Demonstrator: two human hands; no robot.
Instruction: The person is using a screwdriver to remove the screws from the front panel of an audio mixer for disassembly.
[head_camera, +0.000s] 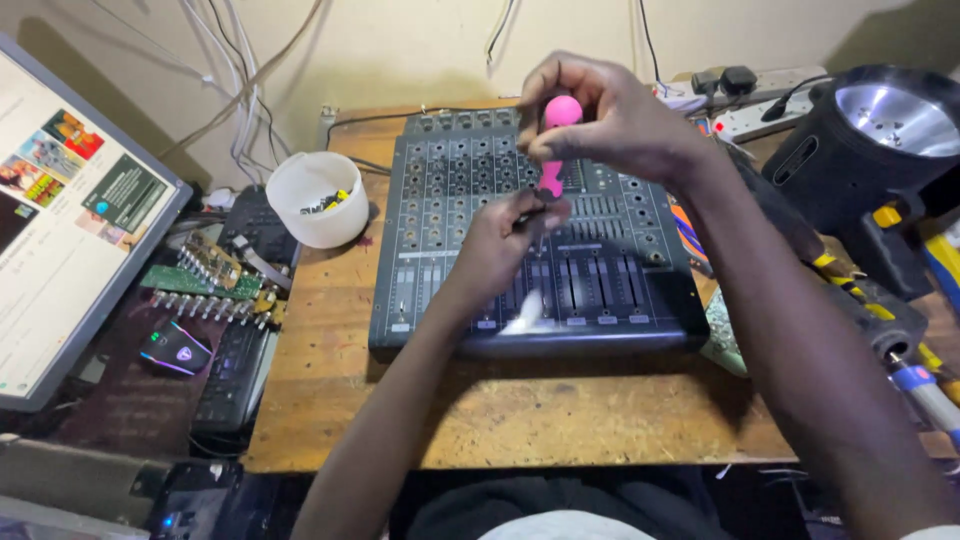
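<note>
Right hand (610, 120), fingers curled shut around the round knob of a pink plastic-handled screwdriver (555, 140), which stands nearly upright, tip downward, over the middle of the panel below. Left hand (500, 245), just beneath the right, fingers pinched closed near the lower end of the screwdriver where the shaft meets the panel; whether they grip the shaft itself or only steady it cannot be told, since the tip is hidden by the fingers.

Both hands work above a dark grey rectangular audio mixing console (440, 230), its face covered with rows of small bare control stems in the upper part and parallel fader slots in the lower part. The console lies flat on a worn wooden tabletop (500, 420), toward its far edge.

Left of the console, touching the tabletop: a white round plastic tub (300, 215) holding small dark and yellow parts. Further left, off the tabletop edge: green printed circuit boards with rows of metal stems (205, 285), lying partly over a black computer keyboard (230, 385); a black computer mouse with lit edges (177, 350); and a flat grey-framed monitor (70, 220), tilted, screen lit.

Right of the console: a large black torch with a silver reflector (880, 130), and behind it a white power strip with black plugs (760, 100) against the wall.
</note>
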